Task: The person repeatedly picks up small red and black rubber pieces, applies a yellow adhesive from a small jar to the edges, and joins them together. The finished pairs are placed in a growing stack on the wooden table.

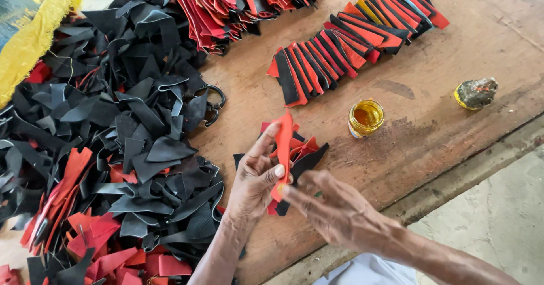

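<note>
My left hand grips a narrow red strip, thumb and fingers pinching it upright over a small stack of red and black pieces. My right hand is beside it, fingers touching the strip's lower end. An open glass jar of yellow glue stands on the wooden table just right of the hands.
A big heap of black and red scraps fills the left. Rows of overlapped red and black pieces lie at the back, more at the top. A dirty jar lid is at right. Yellow fringed cloth sits far left. The table edge runs diagonally.
</note>
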